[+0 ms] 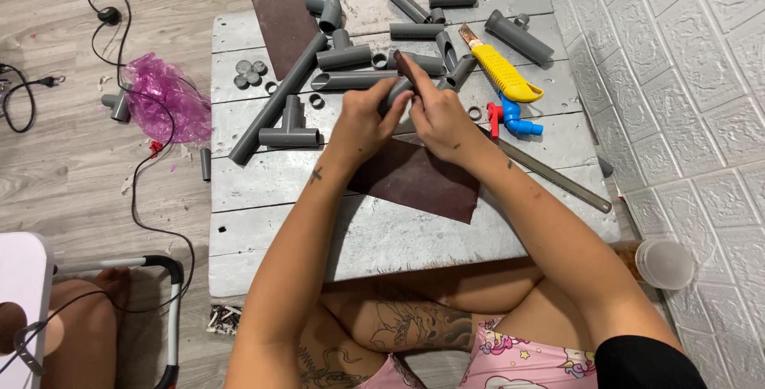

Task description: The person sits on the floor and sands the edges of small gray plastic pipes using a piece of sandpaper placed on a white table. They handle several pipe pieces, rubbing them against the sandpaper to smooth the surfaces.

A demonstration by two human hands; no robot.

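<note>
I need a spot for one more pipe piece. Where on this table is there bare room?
The near table edge, below the brown sandpaper sheet and between the forearms, is bare. So is the near left corner, below the tee fitting. The far half is crowded with grey pipes, the yellow saw and the blue valve.

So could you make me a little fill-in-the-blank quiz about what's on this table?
1. Both hands, the left hand and the right hand, hold a short grey ____.
2. The saw has a ____ handle.
3. Under the hands lies a dark brown sheet of ____.
4. The bag on the floor is ____.

Missing words: pipe; yellow; sandpaper; purple
</note>
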